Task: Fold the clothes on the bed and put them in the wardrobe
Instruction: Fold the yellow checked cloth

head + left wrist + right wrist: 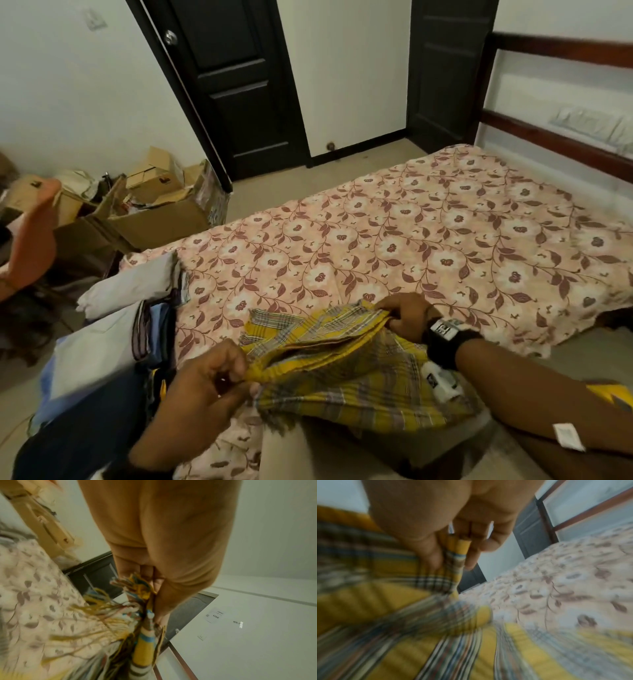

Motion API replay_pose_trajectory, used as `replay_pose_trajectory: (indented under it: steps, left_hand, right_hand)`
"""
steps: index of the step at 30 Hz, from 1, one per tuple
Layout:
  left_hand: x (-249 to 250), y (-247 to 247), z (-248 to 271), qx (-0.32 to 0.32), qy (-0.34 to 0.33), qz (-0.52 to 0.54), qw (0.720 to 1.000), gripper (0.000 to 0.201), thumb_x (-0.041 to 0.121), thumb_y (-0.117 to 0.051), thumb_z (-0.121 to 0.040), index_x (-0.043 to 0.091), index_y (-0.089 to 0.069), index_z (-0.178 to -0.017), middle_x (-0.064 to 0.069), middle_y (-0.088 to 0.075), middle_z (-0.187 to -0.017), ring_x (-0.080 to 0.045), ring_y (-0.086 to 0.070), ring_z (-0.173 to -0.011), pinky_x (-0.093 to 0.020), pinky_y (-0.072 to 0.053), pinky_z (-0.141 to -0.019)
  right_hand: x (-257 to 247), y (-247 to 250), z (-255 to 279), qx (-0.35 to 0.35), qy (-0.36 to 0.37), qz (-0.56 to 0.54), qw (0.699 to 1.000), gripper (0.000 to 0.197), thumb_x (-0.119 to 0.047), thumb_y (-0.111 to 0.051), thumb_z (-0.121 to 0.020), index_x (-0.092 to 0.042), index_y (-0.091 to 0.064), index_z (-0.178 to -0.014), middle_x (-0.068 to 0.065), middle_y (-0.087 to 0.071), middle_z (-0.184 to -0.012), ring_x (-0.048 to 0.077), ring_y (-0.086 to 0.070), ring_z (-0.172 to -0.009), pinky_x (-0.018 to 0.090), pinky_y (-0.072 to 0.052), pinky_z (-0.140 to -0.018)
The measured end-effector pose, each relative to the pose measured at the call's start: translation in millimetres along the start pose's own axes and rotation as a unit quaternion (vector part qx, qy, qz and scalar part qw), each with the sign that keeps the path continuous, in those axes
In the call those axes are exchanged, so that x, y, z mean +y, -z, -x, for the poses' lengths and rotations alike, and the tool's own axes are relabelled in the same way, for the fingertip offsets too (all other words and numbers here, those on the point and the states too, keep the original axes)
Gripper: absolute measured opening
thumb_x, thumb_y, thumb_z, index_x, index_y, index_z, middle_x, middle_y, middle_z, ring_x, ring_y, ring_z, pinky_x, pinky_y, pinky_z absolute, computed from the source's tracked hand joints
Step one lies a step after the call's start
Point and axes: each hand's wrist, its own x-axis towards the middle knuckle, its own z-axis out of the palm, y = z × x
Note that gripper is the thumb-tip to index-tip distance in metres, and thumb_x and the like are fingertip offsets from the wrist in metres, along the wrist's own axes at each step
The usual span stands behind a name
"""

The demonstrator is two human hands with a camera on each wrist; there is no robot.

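Left hand [209, 380] in the head view pinches one bunched end of a yellow checked cloth [342, 363], thumb against curled fingers. Right hand [404, 317] pinches the opposite end, fingers curled round the gathered edge. The cloth is stretched between both hands over the near edge of the bed [428, 226], which carries a pink floral cover. A stack of folded clothes [113, 329] lies at the bed's near left corner. Cardboard boxes [161, 202] stand on the floor beyond that corner, beside a dark door [236, 85].

Left wrist view: the fingers [130, 566] clamp a frayed, fringed end of the cloth [142, 646].

Right wrist view, blurred: thumb and fingers [472, 555] grip folded layers of the cloth [402, 601] just above the floral cover [565, 588].
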Motion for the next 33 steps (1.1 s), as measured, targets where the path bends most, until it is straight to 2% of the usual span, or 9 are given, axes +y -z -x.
replay_pose_trajectory:
  steps: [2,5,8,13,15,19,24,29,33]
  left_hand:
    - [0,16,-4,0.007,-0.01,-0.03,0.999,0.033,-0.001,-0.083,-0.081,0.019,-0.057,-0.082,-0.009,-0.057,-0.071,-0.035,-0.054,-0.065,-0.041,-0.049,-0.055]
    - [4,16,-4,0.001,-0.027,-0.021,0.999,0.03,0.006,-0.084,-0.083,0.019,-0.057,-0.083,-0.011,-0.054,-0.07,-0.036,-0.051,-0.064,-0.044,-0.047,-0.055]
    - [1,3,-1,-0.004,-0.044,-0.029,0.999,0.027,0.016,-0.082,-0.08,0.02,-0.055,-0.082,-0.008,-0.053,-0.067,-0.021,-0.046,-0.059,-0.038,-0.042,-0.052]
    - [-1,0,12,0.005,-0.013,0.023,1.0,0.035,-0.002,-0.081,-0.083,0.021,-0.055,-0.077,-0.018,-0.051,-0.071,-0.024,-0.046,-0.058,-0.03,-0.043,-0.054]
    - [0,3,16,0.009,-0.006,0.029,1.0,0.036,-0.004,-0.08,-0.083,0.021,-0.055,-0.076,-0.019,-0.052,-0.071,-0.027,-0.047,-0.059,-0.032,-0.044,-0.055]
    - [-5,-1,19,0.001,-0.025,0.003,1.0,0.045,-0.007,-0.08,-0.083,0.029,-0.055,-0.076,-0.008,-0.052,-0.069,-0.013,-0.046,-0.06,-0.028,-0.043,-0.055]
    - [-6,-13,18,0.001,-0.045,-0.058,0.997,0.046,-0.001,-0.083,-0.083,0.034,-0.053,-0.079,0.002,-0.055,-0.069,-0.008,-0.048,-0.06,-0.027,-0.043,-0.054]
    - [-7,-15,20,-0.007,-0.049,-0.083,0.995,0.039,0.005,-0.082,-0.085,0.032,-0.054,-0.083,0.005,-0.059,-0.071,-0.01,-0.055,-0.063,-0.03,-0.048,-0.056]
    - [-8,-19,20,-0.021,-0.051,-0.097,0.994,0.035,0.009,-0.08,-0.086,0.03,-0.053,-0.085,0.003,-0.061,-0.073,-0.013,-0.058,-0.064,-0.03,-0.05,-0.056]
  right_hand:
    - [0,36,-4,-0.036,0.038,0.057,0.997,0.042,-0.04,-0.077,-0.086,-0.036,-0.068,-0.127,-0.007,-0.072,-0.116,0.014,-0.066,-0.1,0.04,-0.055,-0.094]
    - [-19,48,1,-0.066,0.073,0.195,0.976,0.077,-0.059,-0.078,-0.079,-0.039,-0.047,-0.146,-0.008,-0.057,-0.139,0.016,-0.056,-0.122,0.033,-0.044,-0.104]
    - [-32,-11,14,-0.105,0.121,0.238,0.958,0.093,-0.059,-0.078,-0.077,-0.041,-0.029,-0.154,-0.004,-0.037,-0.156,0.022,-0.039,-0.139,0.046,-0.036,-0.115]
    - [-34,-74,37,-0.12,0.08,0.081,0.986,0.093,-0.053,-0.075,-0.082,-0.039,-0.022,-0.157,-0.002,-0.024,-0.164,0.025,-0.024,-0.15,0.045,-0.025,-0.121]
    - [-43,-77,37,-0.125,0.1,0.018,0.987,0.093,-0.065,-0.071,-0.081,-0.039,-0.025,-0.157,-0.002,-0.025,-0.165,0.023,-0.022,-0.151,0.046,-0.021,-0.122]
    - [-94,-77,39,-0.028,0.196,-0.103,0.975,0.08,-0.086,-0.057,-0.075,-0.039,-0.053,-0.14,-0.009,-0.055,-0.14,0.014,-0.049,-0.13,0.046,-0.04,-0.11]
    - [-161,-75,45,-0.008,0.314,-0.188,0.93,0.045,-0.063,-0.065,-0.085,-0.028,-0.07,-0.112,-0.009,-0.067,-0.099,0.01,-0.06,-0.091,0.035,-0.05,-0.082]
    - [-180,-78,54,-0.074,0.339,-0.338,0.875,0.028,-0.034,-0.059,-0.095,-0.011,-0.074,-0.095,0.006,-0.066,-0.08,0.029,-0.062,-0.072,0.047,-0.049,-0.063]
    - [-184,-75,52,-0.041,0.303,-0.289,0.907,0.019,-0.023,-0.057,-0.087,-0.025,-0.074,-0.096,-0.024,-0.065,-0.078,0.0,-0.061,-0.074,0.024,-0.048,-0.068]
